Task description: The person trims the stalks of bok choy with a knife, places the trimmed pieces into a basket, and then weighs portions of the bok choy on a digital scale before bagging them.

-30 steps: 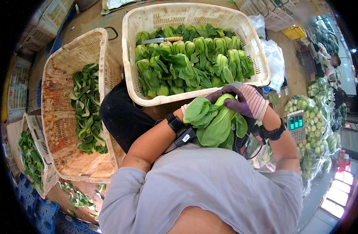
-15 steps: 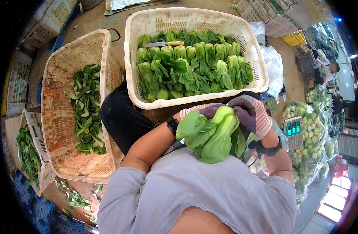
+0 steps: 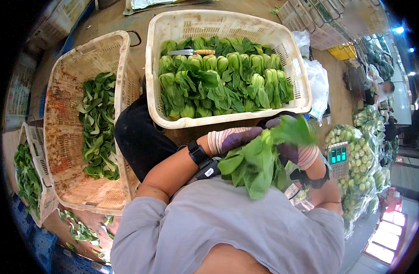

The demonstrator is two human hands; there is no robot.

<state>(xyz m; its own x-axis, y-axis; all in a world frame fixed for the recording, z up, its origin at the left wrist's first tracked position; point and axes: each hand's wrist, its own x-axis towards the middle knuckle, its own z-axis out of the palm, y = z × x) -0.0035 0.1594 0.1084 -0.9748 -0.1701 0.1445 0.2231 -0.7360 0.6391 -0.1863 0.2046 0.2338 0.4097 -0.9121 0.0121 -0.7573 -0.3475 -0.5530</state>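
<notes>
Large cream plastic crate, straight ahead: packed with rows of bok choy heads, stems up; a knife with a pale handle lies on the greens at the far side. Second cream crate, to the left: a loose strip of cut leaves along its right half, bare floor of the crate showing elsewhere. Smaller basket at far left edge, also with leaves. Right side: bagged greens in a heap, a digital scale display just beside the right wrist. Leaf scraps on the ground lower left. Both hands gloved, held close before the chest under the big crate's near rim. Left hand and right hand are closed around one leafy bok choy bunch from either side; leaves hang down and hide the right fingers.
</notes>
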